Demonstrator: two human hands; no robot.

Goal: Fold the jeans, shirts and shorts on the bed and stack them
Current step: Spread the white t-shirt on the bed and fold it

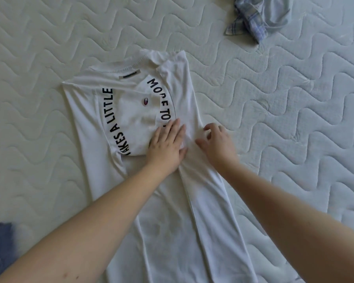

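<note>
A white T-shirt (131, 111) with black lettering lies flat on the mattress, collar away from me, both sides folded inward into a long narrow strip. My left hand (165, 146) presses flat on its middle, fingers straight, over the edge of the folded right flap. Just to the right, my right hand (217, 144) hovers over or touches the shirt's right edge with loosely curled fingers, and I cannot tell whether it pinches any cloth. A crumpled blue plaid garment (253, 19) lies at the far right of the bed.
The quilted white mattress (294, 99) fills the view around the shirt. A patch of blue denim (0, 248) shows at the lower left corner, partly cut off by the frame.
</note>
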